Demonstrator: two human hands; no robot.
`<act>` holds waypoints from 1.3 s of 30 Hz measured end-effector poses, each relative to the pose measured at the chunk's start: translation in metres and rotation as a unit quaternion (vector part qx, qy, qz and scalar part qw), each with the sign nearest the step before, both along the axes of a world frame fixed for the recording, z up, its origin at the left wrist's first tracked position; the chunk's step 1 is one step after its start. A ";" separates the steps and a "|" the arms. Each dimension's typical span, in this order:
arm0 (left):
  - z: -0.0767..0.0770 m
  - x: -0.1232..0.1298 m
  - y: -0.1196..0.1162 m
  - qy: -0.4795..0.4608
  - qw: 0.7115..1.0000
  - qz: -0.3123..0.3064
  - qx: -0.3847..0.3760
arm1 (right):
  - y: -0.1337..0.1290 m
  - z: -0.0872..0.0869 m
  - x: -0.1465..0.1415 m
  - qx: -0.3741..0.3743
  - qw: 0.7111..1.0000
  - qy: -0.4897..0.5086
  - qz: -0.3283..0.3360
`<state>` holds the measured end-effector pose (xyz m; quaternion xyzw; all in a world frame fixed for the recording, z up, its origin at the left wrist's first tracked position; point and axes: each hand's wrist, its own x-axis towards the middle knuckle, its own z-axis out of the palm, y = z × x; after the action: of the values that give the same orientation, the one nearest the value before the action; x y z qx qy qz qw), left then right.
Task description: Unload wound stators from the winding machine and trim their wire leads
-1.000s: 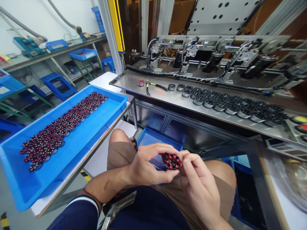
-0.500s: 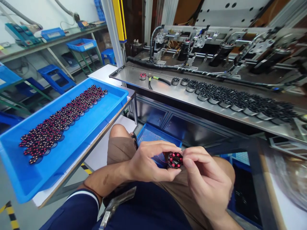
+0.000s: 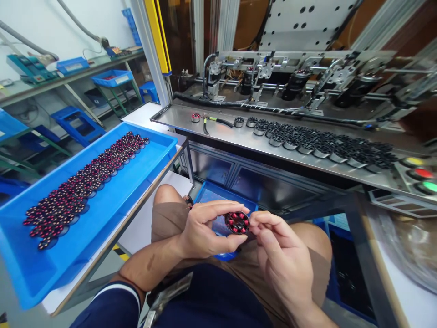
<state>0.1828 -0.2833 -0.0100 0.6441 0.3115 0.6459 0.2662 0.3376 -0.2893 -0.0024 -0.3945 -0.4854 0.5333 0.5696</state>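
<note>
My left hand (image 3: 208,228) grips a round motor stator (image 3: 238,222) between thumb and fingers, above my lap. Red wire coils ring its black core, and its coil side faces up toward me. Close against the stator's right edge, my right hand (image 3: 282,255) is closed in a pinch. What sits between those fingertips is too small to make out. Many similar wound stators (image 3: 92,177) lie packed in rows in the blue tray (image 3: 136,182) on my left. On the metal ledge ahead stand rows of black-topped cores (image 3: 307,139) without red coils.
Pliers with black and green handles (image 3: 218,121) lie on the ledge beside a single red-wound stator (image 3: 195,117). Behind them is a winding machine (image 3: 266,70). Lit buttons (image 3: 421,174) sit at the right. A blue bin (image 3: 205,193) is below the ledge; a plastic bag (image 3: 413,246) lies right.
My view has shifted slightly. The stator has tilted in my left hand, showing more of its coil face, and my right fingertips have drawn slightly away from its edge.
</note>
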 end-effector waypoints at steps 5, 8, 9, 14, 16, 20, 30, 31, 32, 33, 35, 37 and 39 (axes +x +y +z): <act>0.000 -0.003 0.001 -0.021 1.000 0.006 -0.018 | -0.003 -0.005 -0.002 0.027 0.999 0.019 0.043; 0.001 -0.004 -0.001 -0.004 1.000 0.006 -0.027 | -0.005 -0.003 -0.002 0.064 0.998 -0.004 0.014; 0.002 -0.004 -0.001 0.003 1.000 0.010 -0.024 | -0.005 -0.002 -0.002 0.073 0.997 -0.011 0.004; 0.006 -0.002 -0.001 0.024 0.999 0.032 0.005 | -0.002 0.001 -0.001 0.071 0.997 -0.018 0.012; 0.007 -0.001 0.000 0.032 0.999 0.030 0.017 | -0.001 0.002 -0.001 0.085 0.996 -0.018 0.022; 0.007 0.002 0.002 0.045 0.997 0.041 0.041 | -0.001 0.007 0.000 0.143 0.988 -0.054 -0.004; 0.011 -0.001 -0.004 -0.065 0.987 -0.094 -0.117 | 0.011 0.015 0.019 0.324 0.930 -0.172 0.031; 0.010 -0.002 -0.005 -0.069 0.983 -0.109 -0.135 | 0.013 0.018 0.019 0.340 0.924 -0.171 0.038; 0.010 -0.003 -0.006 -0.070 0.980 -0.116 -0.148 | 0.015 0.020 0.018 0.352 0.919 -0.170 0.048; 0.009 -0.003 -0.006 -0.070 0.978 -0.120 -0.156 | 0.016 0.022 0.017 0.362 0.915 -0.169 0.057; 0.009 -0.004 -0.007 -0.072 0.977 -0.124 -0.160 | 0.016 0.024 0.015 0.375 0.910 -0.166 0.062; 0.009 -0.004 -0.007 -0.075 0.977 -0.133 -0.151 | 0.014 0.024 0.013 0.374 0.912 -0.162 0.049; 0.010 -0.004 -0.007 -0.071 0.981 -0.128 -0.130 | 0.010 0.022 0.011 0.360 0.919 -0.158 0.023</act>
<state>0.1793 -0.2899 -0.0005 0.5912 0.2887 0.6043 0.4494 0.3484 -0.2789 0.0196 -0.2305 -0.7374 0.2663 0.5763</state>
